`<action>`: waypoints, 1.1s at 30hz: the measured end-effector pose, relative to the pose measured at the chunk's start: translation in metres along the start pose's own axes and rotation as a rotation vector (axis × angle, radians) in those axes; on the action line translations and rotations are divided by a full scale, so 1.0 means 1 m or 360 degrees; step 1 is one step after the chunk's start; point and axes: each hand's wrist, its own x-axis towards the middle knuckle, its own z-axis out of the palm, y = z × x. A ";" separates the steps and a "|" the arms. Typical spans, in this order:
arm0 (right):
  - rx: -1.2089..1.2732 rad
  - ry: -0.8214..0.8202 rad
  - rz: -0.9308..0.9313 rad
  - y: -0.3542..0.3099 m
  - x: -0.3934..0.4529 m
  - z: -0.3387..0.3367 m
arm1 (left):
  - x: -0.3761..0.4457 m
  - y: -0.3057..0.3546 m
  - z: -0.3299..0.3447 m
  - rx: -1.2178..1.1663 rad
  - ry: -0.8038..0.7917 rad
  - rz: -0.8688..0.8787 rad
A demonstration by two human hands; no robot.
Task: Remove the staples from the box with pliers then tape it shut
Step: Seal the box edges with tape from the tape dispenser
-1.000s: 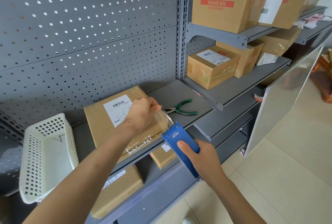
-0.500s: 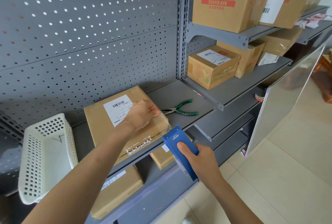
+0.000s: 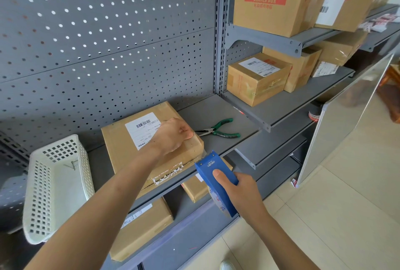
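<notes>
Since the earlier frame I see the tape dispenser (image 3: 215,179) has dropped lower, from near the top right corner of the box (image 3: 149,150) to just off its front right corner, and the stretch of clear tape between them now looks very short.

The box lies flat on the grey shelf (image 3: 218,118), toward its front edge, with the pliers (image 3: 218,132) put down just beside it on the right. I judge the box light and fairly stiff, but the front flap edge looks torn and ragged, so I would press on the top face near the seam, not on that edge. The dispenser is rigid plastic and best held round its body.

My left hand (image 3: 173,135) rests on the box's right end; its fingers are curled over that edge, seemingly pinning the tape end down, though I cannot tell whether they pinch it. My right hand (image 3: 242,191) grips the dispenser, thumb flat on its blue face and the other fingers wrapped behind.

A white perforated basket (image 3: 56,185) sits at the shelf's left end.
</notes>
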 end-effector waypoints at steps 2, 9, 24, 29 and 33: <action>0.0002 -0.0002 0.0017 0.000 0.000 0.001 | 0.000 0.000 0.000 -0.0003 -0.0001 -0.0009; 0.0007 -0.0008 0.0031 0.003 0.003 0.003 | 0.002 0.001 0.000 0.0047 -0.0003 -0.0037; -0.0055 -0.0039 0.0121 -0.001 0.010 0.009 | -0.003 -0.003 0.014 0.0092 0.0134 0.0046; -0.0119 -0.0027 0.0146 -0.003 0.014 0.011 | -0.003 -0.008 0.021 0.0076 0.0195 0.0132; -0.0147 -0.0030 0.0177 -0.006 0.017 0.012 | -0.003 -0.010 0.022 0.0058 0.0206 0.0195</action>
